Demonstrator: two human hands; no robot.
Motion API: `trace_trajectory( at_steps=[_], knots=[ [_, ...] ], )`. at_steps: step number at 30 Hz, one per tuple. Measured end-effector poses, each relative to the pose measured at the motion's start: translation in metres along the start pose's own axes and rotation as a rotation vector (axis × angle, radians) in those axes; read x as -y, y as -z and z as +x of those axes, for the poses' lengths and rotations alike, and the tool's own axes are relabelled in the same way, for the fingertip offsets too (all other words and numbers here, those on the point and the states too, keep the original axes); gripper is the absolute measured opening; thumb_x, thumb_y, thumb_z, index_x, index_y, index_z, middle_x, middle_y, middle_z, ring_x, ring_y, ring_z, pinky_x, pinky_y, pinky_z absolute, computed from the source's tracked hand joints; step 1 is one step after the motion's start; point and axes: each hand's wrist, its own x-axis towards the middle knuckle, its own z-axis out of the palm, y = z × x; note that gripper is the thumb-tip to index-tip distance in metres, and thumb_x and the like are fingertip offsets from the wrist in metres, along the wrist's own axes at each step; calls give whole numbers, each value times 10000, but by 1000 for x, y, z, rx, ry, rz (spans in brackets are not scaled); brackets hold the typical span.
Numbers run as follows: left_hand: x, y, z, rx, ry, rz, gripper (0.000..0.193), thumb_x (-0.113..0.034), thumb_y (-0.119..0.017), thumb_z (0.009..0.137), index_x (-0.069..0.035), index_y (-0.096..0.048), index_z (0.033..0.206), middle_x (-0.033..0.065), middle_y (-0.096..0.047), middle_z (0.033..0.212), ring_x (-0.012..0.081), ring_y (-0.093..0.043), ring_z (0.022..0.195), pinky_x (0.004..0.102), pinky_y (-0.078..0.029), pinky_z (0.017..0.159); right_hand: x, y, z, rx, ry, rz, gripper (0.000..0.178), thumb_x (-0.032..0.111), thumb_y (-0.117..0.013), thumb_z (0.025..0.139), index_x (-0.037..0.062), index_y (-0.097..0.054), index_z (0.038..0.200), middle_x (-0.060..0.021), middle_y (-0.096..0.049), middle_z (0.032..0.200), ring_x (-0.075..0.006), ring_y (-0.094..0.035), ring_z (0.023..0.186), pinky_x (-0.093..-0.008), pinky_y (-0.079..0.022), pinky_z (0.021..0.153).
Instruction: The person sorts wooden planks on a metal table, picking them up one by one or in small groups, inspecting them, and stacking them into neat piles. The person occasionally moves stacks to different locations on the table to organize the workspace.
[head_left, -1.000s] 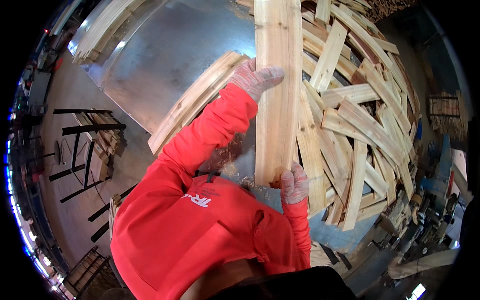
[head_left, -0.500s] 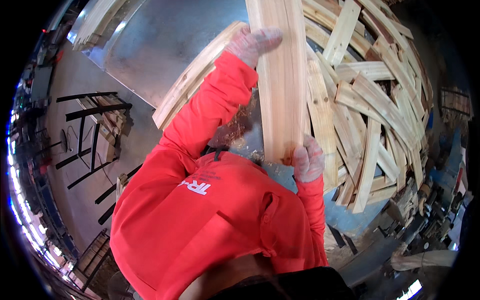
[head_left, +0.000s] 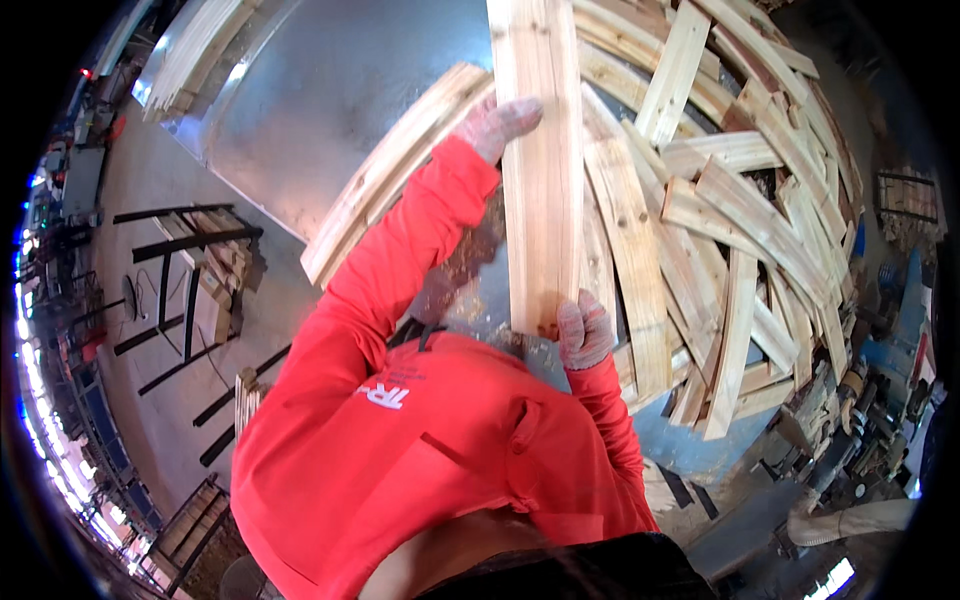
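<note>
A long pale wooden board (head_left: 543, 200) runs away from me, with a dark knot at its near end. My left hand (head_left: 500, 128), in a whitish work glove, grips its left edge farther up, thumb lying over the top face. Close to the near right corner, my gloved right hand (head_left: 586, 330) is closed on the other edge. The fingers under the board are hidden. To the left, two boards (head_left: 400, 165) lie side by side on the metal table (head_left: 330, 85), partly behind my left forearm.
A large jumbled pile of boards (head_left: 735, 200) covers the right side. Wood shavings (head_left: 465, 275) lie on the table near my body. Another board stack (head_left: 200, 60) sits at the far left. Black metal racks (head_left: 190, 235) holding wood stand on the floor to the left.
The held board has shifted left and slightly toward me, with both hands still on it. My left hand has come nearer and my right hand has moved left.
</note>
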Motion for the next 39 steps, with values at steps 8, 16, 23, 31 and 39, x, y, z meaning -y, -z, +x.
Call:
trace_trajectory(
  at_steps=[8, 16, 23, 31, 39],
  knots=[
    [-11, 114, -107, -204, 378, 1520, 1180, -516, -802, 628, -21, -170, 1493, 247, -277, 1512, 393, -219, 1425, 523, -119, 1164, 49, 40, 245, -324, 105, -62, 406, 381, -468, 955, 22, -652, 1002, -92, -672, 906, -193, -624, 789, -313, -498, 769],
    [2, 175, -167, -16, 548, 1933, 1134, -470, -812, 605, -80, -199, 1475, 257, -315, 1455, 447, -297, 1348, 549, -283, 1082, 72, 90, 335, -244, -15, -24, 452, 401, -534, 939, -2, -597, 1135, -182, -687, 1056, -279, -649, 1049, -365, -486, 922],
    [-25, 245, -145, -165, 470, 1678, 836, -331, -695, 772, -107, -275, 1460, 226, -614, 1181, 413, -617, 1027, 440, -517, 850, -108, 125, 21, -20, -574, -1180, 1075, 572, -713, 715, 97, -178, 1517, -225, -212, 1549, -399, -205, 1426, -461, -171, 1165],
    [-14, 208, -125, -75, 669, 650, 576, -153, -708, 816, 3, -478, 1320, 106, -632, 1159, 204, -613, 1040, 346, -499, 897, -114, 76, -18, 2, -550, -1219, 1207, 520, -785, 656, 94, -70, 1530, -244, -337, 1467, -401, -348, 1347, -481, -329, 1091],
    [57, 157, -122, -209, 575, 333, 518, -296, -682, 859, -26, -538, 1276, 80, -640, 1120, 188, -606, 975, 365, -496, 872, -9, -34, 69, 29, -430, -540, 979, 451, -715, 740, -13, -256, 1470, -279, -380, 1420, -386, -437, 1291, -410, -375, 1079]
  ],
)
